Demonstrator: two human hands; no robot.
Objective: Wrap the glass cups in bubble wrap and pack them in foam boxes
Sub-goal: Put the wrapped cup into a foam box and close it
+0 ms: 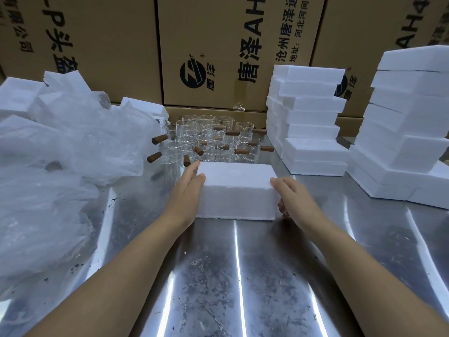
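Observation:
A closed white foam box (237, 188) lies flat on the steel table (218, 276) in the middle. My left hand (188, 190) presses its left end, fingers along the side. At the box's right end my right hand (295, 198) grips it, thumb on the top edge. Behind the box stand several clear glass cups (209, 139) with brown wooden handles. A heap of clear bubble wrap (60, 152) covers the table's left side.
Two stacks of white foam boxes rise at the right, one mid-right (308, 122) and a taller one (410, 127) at the far right. Large printed cardboard cartons (218, 49) form a wall behind. More foam pieces (19, 96) sit at the back left.

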